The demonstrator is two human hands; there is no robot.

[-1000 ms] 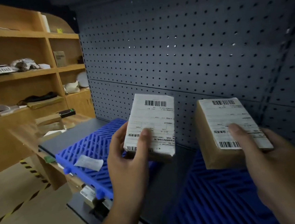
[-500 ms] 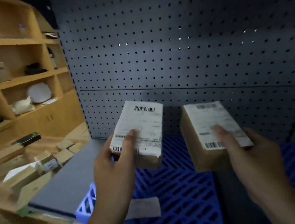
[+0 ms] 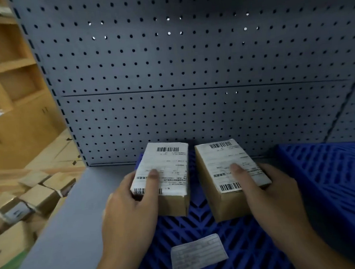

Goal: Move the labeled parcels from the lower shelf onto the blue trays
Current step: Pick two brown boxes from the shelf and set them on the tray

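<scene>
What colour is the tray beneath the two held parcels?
The tray is blue, slatted; head view.

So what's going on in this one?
A person holds two labeled parcels, one per hand, down at a blue tray on the grey shelf. The left hand grips the left parcel, the right hand the right parcel, thumbs on the labels. Whether they already rest on the tray is unclear. A loose paper slip lies on the tray's near part.
</scene>
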